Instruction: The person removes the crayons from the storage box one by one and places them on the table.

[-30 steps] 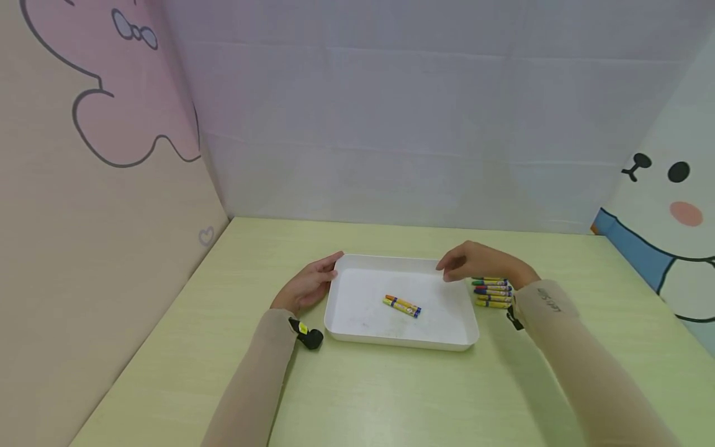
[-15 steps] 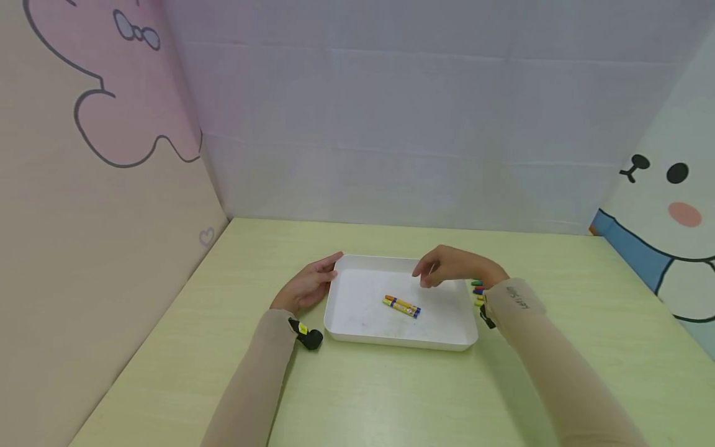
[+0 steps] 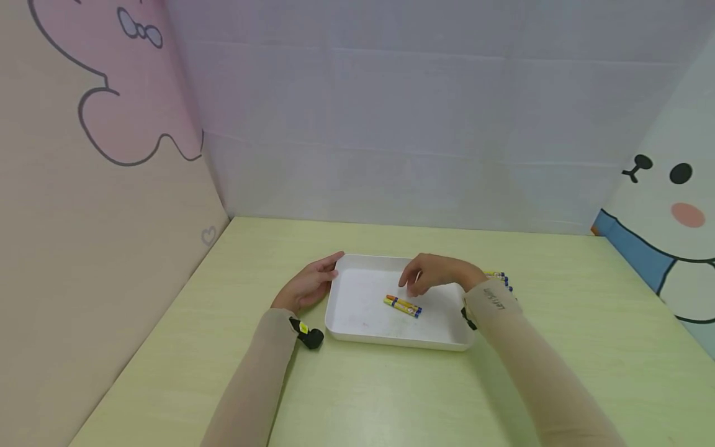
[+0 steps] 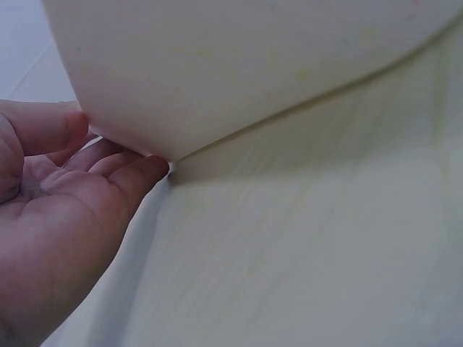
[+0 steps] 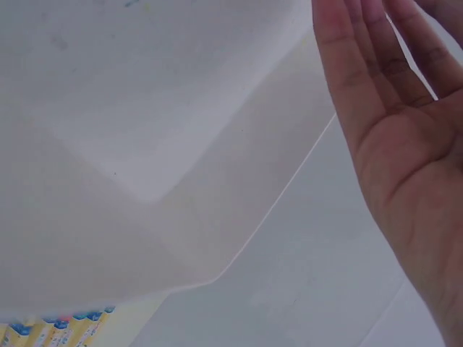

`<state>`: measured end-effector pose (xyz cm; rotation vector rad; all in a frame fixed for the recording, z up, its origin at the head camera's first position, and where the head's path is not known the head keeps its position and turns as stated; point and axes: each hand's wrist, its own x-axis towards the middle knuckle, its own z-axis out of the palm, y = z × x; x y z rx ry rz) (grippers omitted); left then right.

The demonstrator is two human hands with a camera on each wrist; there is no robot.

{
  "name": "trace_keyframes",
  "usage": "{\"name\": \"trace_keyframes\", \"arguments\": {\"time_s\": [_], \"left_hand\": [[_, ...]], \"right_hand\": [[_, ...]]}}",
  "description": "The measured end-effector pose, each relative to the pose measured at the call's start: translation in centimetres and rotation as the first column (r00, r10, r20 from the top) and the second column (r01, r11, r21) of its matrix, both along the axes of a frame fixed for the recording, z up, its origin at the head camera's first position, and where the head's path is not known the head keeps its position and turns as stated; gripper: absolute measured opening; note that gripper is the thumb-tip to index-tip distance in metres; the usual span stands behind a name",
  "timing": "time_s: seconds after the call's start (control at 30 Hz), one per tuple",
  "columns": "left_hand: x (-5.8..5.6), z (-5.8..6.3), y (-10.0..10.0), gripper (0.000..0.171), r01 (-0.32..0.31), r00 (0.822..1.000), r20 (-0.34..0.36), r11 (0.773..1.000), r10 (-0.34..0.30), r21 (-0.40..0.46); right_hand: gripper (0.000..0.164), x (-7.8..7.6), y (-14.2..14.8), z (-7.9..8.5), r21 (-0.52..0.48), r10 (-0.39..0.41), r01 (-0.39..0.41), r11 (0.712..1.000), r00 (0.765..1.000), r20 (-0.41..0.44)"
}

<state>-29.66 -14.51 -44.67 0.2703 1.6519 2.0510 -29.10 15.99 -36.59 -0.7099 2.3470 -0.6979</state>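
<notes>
A white rectangular tray (image 3: 357, 282) lies on the table. Two wax crayons in yellow wrappers rest side by side in it, an orange-tipped crayon (image 3: 406, 303) and a yellow-green-tipped crayon (image 3: 399, 308). My left hand (image 3: 304, 287) holds the tray at its far left corner; in the left wrist view the thumb and fingertips touch its outer wall. Just above and behind the crayons hovers my right hand (image 3: 436, 273), fingers loosely bent, with nothing visible between them. The right wrist view has this palm (image 5: 412, 152) beyond the tray wall; its fingertips are cut off.
Several more crayons (image 3: 497, 274) lie in a row right of the tray, partly hidden by the right wrist and sleeve. The pale green table (image 3: 380, 397) meets printed panels at left and right and a pale sheet (image 3: 357, 136) at the back.
My right hand has moved left and lower, from the tray's far right edge to over its middle, near the two crayons. The left hand and tray have stayed put.
</notes>
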Motion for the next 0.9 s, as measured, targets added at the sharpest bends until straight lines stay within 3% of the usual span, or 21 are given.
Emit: {"name": "trace_keyframes", "arguments": {"time_s": [0.27, 0.57, 0.9], "left_hand": [[0.0, -0.1, 0.1, 0.059, 0.002, 1.0, 0.002, 1.0, -0.002, 0.011], [0.1, -0.1, 0.1, 0.059, -0.005, 1.0, 0.008, 1.0, 0.005, 0.009], [0.2, 0.0, 0.2, 0.059, 0.005, 1.0, 0.012, 1.0, -0.005, 0.014]], "right_hand": [[0.019, 0.1, -1.0, -0.8, 0.062, -0.056, 0.051, 0.997, 0.996, 0.075], [0.017, 0.6, -1.5, -0.9, 0.152, -0.047, 0.036, 0.988, 0.997, 0.065], [0.02, 0.9, -1.5, -1.0, 0.13, -0.041, 0.031, 0.991, 0.996, 0.074]]}}
